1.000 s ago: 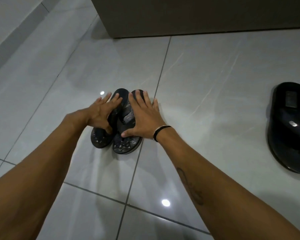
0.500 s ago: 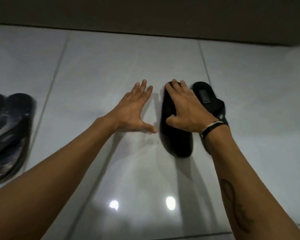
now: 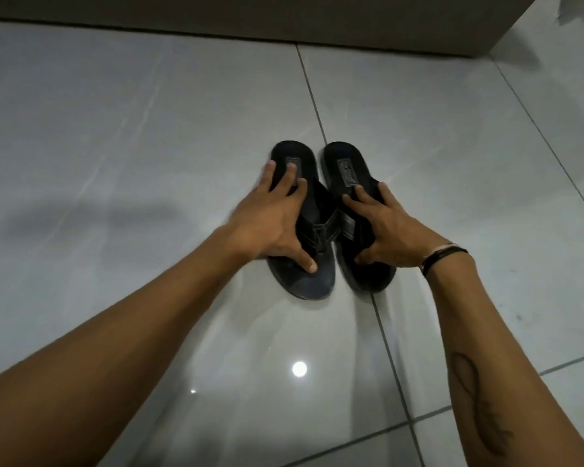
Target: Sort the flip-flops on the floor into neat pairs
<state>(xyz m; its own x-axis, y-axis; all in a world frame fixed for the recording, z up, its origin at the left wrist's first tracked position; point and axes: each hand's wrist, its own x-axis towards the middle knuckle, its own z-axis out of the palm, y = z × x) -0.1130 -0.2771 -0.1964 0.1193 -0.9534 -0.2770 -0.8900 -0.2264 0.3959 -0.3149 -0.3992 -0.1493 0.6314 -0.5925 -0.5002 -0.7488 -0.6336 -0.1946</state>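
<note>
Two black flip-flops lie side by side on the grey tiled floor, heels pointing away from me. My left hand (image 3: 270, 220) presses on the left flip-flop (image 3: 312, 281), fingers spread over its heel end and thumb on the toe end beside the strap. My right hand (image 3: 388, 230), with a dark band at the wrist, rests on the right flip-flop (image 3: 346, 163), covering its strap and its toe half. The two soles sit almost touching, roughly parallel. No other flip-flops are in view.
A dark cabinet base or plinth (image 3: 284, 15) runs along the top edge, just beyond the flip-flops. The glossy floor tiles (image 3: 115, 163) spread to the left and right. A grout line (image 3: 312, 96) runs under the right flip-flop.
The view has swung off the patterned pair on the left. My left hand moved from the bare floor onto a black flip-flop, and the two black flip-flops now lie together.
</note>
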